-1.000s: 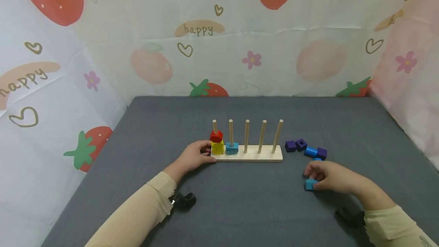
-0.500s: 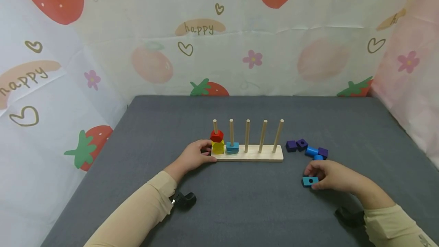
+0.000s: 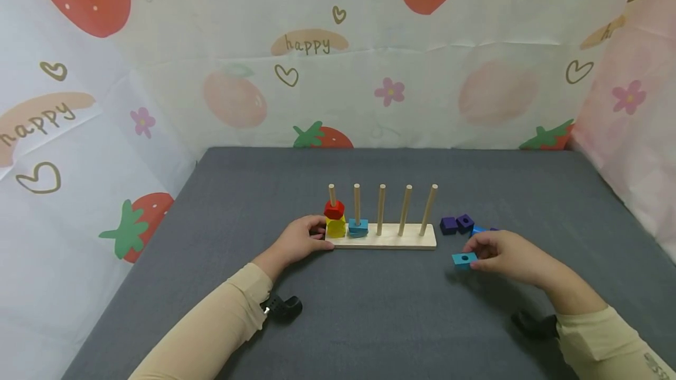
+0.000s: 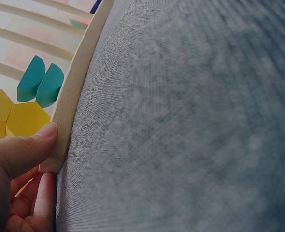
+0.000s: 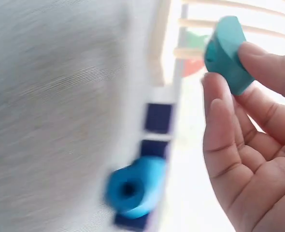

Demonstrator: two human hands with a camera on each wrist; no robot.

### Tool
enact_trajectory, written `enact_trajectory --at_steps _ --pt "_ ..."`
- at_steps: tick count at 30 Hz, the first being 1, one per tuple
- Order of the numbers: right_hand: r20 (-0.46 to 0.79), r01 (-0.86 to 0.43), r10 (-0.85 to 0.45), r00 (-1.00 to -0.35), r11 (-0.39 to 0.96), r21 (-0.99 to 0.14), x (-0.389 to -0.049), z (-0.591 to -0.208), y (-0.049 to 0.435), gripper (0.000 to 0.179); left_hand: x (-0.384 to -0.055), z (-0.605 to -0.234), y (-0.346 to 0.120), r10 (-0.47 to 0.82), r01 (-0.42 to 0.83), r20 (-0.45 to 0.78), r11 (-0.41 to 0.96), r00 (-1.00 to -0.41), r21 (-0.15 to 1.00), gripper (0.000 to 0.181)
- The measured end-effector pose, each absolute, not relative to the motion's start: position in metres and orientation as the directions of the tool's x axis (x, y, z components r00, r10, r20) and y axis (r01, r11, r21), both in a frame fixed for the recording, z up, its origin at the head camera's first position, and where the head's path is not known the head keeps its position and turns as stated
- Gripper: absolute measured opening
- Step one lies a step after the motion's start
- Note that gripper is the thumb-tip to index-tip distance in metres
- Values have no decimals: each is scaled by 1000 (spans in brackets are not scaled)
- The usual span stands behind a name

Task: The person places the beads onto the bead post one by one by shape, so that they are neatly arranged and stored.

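Note:
My left hand (image 3: 298,240) grips the left end of a wooden peg board (image 3: 393,244); in the left wrist view the thumb (image 4: 34,145) lies on its edge. On the leftmost peg a red block (image 3: 334,210) sits above yellow hexagonal blocks (image 4: 29,120). Two teal half-round blocks (image 4: 49,87) are on the second peg. My right hand (image 3: 509,260) pinches another teal half-round block (image 5: 229,58) between thumb and fingers. That block is off the table, right of the peg board, with its hole (image 3: 465,258) facing up.
Dark purple blocks (image 3: 449,226) lie right of the peg board. Bright blue cylinders (image 5: 152,179) lie beside them, mostly behind my right hand in the head view. A grey cloth (image 3: 391,309) covers the table, and a printed curtain (image 3: 422,46) hangs behind it.
My right hand has turned the teal half-round block hole-side up, lifted it and carried it left and away from me, toward the peg board. My left hand stays in place.

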State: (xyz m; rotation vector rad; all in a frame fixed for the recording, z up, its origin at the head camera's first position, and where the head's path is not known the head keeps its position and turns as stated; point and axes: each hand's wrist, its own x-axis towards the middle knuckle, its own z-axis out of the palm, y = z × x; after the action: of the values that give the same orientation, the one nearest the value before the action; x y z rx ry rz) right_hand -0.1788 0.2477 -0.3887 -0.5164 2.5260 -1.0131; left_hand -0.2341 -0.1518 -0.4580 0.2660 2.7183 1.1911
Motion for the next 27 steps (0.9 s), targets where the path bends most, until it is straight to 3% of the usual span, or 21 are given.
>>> enact_trajectory --at_steps 8,15,27 --pt "-17 -304 -454 -891 623 -721 -185 -344 214 18 -233 -457 -153 233 100 -75 660 -970 745 50" --pt "148 -435 -480 -865 568 -698 -197 -315 173 22 -233 -457 -154 236 106 -69 655 -969 748 49" --pt "200 -410 -428 -881 482 -774 -223 -309 112 25 -234 -457 -153 250 122 -61 653 -966 748 48"
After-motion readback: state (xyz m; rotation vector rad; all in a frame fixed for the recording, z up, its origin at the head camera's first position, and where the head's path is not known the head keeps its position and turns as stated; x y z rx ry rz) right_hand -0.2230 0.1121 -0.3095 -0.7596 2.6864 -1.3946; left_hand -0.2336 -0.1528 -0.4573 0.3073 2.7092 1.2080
